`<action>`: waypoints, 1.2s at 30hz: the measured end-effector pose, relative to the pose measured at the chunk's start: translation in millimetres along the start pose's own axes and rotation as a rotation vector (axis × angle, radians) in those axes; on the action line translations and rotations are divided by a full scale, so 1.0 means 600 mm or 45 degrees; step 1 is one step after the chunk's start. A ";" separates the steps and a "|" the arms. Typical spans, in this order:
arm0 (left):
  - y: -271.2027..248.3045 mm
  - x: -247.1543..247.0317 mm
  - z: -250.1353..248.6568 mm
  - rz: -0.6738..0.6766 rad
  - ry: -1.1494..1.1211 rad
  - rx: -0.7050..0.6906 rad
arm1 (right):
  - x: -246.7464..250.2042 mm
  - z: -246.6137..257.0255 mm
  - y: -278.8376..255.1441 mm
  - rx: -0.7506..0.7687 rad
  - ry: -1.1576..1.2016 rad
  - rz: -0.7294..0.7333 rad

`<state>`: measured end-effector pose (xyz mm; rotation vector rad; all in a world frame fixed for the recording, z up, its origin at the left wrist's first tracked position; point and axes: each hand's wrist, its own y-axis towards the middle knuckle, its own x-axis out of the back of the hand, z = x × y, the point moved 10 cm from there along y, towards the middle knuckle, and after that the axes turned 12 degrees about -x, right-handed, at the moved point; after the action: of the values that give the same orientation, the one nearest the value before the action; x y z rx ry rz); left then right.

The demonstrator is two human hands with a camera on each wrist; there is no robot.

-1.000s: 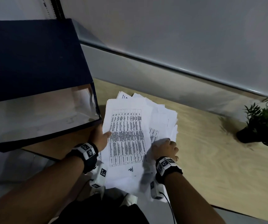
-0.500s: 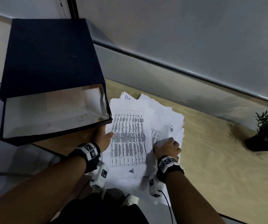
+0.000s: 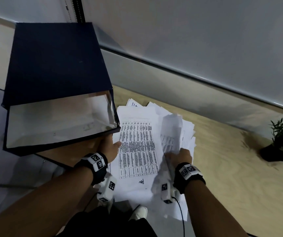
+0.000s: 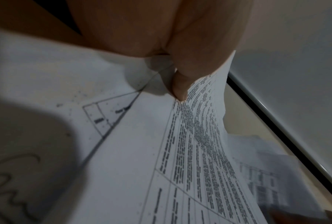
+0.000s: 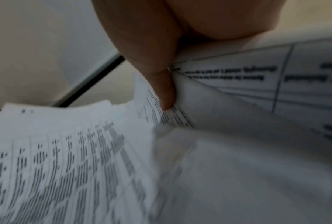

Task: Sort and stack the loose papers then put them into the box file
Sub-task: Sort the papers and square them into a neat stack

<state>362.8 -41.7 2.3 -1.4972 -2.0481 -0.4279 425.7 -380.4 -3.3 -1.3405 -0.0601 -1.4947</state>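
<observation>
Papers (image 3: 137, 151) in both hands, beside seemingly empty box file (image 3: 55, 93)

Right hand (image 3: 180, 155) lifted sheet (image 3: 171, 132) off stack.

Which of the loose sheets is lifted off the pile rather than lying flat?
The sheet at the pile's right edge: the right hand pinches it and it curls upward. The table-printed top sheet lies flat under the left hand.

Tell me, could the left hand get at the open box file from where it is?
Probably yes. The left hand grips the papers right below the box file, whose open mouth faces it with nothing between; it would have to let go of them first.
</observation>
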 end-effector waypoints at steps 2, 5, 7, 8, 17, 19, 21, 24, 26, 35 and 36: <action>0.003 -0.006 0.004 0.033 0.014 0.028 | 0.065 0.013 -0.006 0.077 -0.024 -0.120; 0.016 -0.031 0.019 0.104 -0.001 0.074 | 0.186 0.056 -0.027 0.255 -0.040 -0.373; 0.026 -0.055 0.030 0.160 -0.048 0.108 | 0.268 0.090 -0.046 0.353 0.001 -0.521; 0.030 -0.066 0.029 0.179 -0.079 0.123 | 0.308 0.104 -0.059 0.378 0.028 -0.576; 0.045 -0.099 -0.010 0.266 -0.166 0.093 | 0.359 0.142 -0.094 0.534 0.408 -0.290; 0.042 -0.095 -0.011 0.245 -0.206 0.120 | 0.276 0.124 -0.051 0.430 0.289 -0.179; 0.035 -0.085 -0.010 0.199 -0.210 0.174 | 0.185 0.104 -0.013 0.361 0.256 -0.041; 0.015 -0.085 0.000 0.185 -0.323 0.329 | 0.074 0.067 0.025 0.235 0.055 0.039; 0.002 -0.098 0.008 0.260 -0.269 0.449 | 0.021 0.056 0.027 0.224 -0.155 0.043; 0.023 -0.075 0.010 0.202 -0.124 0.335 | 0.002 0.009 0.035 0.235 -0.342 -0.156; 0.025 -0.068 0.020 0.159 -0.167 0.337 | 0.002 -0.004 0.037 0.190 -0.358 -0.170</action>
<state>383.1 -61.1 -33.1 -1.5109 -2.0037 -0.0079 440.1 -392.1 -15.8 -1.4382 -0.4401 -1.3718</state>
